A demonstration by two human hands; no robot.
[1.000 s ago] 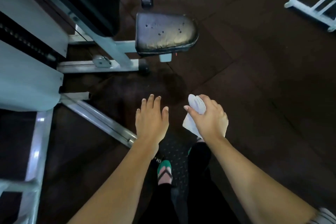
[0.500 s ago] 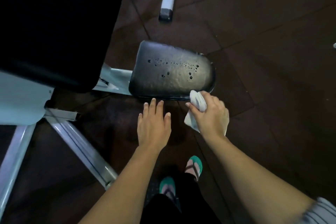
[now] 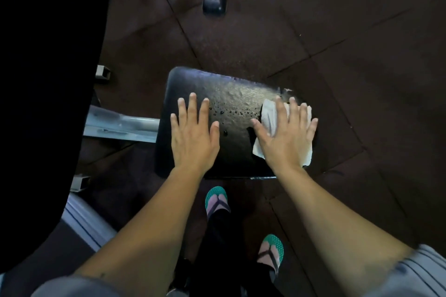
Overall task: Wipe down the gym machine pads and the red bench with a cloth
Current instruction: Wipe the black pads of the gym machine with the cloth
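A black seat pad (image 3: 231,94) of the gym machine lies below me, with water droplets across its middle. My left hand (image 3: 193,132) rests flat on the pad's left part, fingers spread, holding nothing. My right hand (image 3: 287,132) presses flat on a white cloth (image 3: 270,113) at the pad's right edge, with the cloth showing around and between the fingers. A large black back pad (image 3: 48,79) fills the left side of the view. No red bench is in view.
A pale metal frame arm (image 3: 120,125) joins the seat pad to the machine on the left. Another frame foot with a black cap (image 3: 214,0) stands at the top. My feet in green sandals (image 3: 217,200) stand on the dark rubber floor (image 3: 337,43).
I have stepped closer and leaned over the seat pad. Both hands moved forward from the air in front of it onto the pad, and the bunched cloth is now flattened under my right palm.
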